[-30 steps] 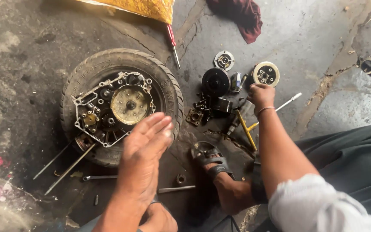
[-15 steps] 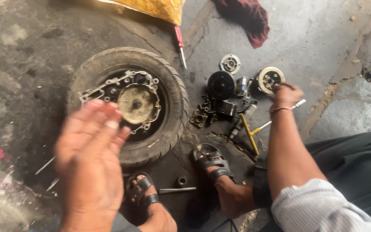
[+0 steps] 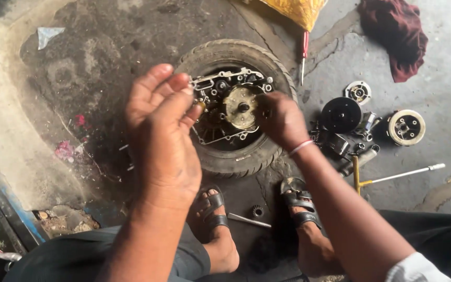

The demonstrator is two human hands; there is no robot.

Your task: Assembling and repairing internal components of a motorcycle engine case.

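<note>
Just beyond the right hand (image 3: 282,121), as the head camera sees it, a small tyre (image 3: 220,57) lies flat on the stained concrete floor (image 3: 444,172), its axle pointing straight up at the viewer, with a bare metal engine casing (image 3: 220,86) set in its middle. The casing's long axis runs from lower left to upper right, and a round brass-coloured disc (image 3: 240,107) sits at its centre. The right hand rests on the right edge of that disc, fingers curled downward onto the casing; whether they pinch anything cannot be told. The left hand (image 3: 164,133) is raised just left of the tyre, closer to the camera, its fingers bent loosely together with the tips meeting near a small brass-coloured piece (image 3: 201,106); whether it grips that piece is unclear. To the right of the right hand lie loose parts: a black round drum (image 3: 341,115), a pale round housing (image 3: 406,127) and a yellow-handled rod (image 3: 392,176). Beyond that hand a red-handled screwdriver (image 3: 304,55) points down toward the tyre. Nearer the viewer, sandalled feet (image 3: 212,209) flank a small gear (image 3: 257,211).
</note>
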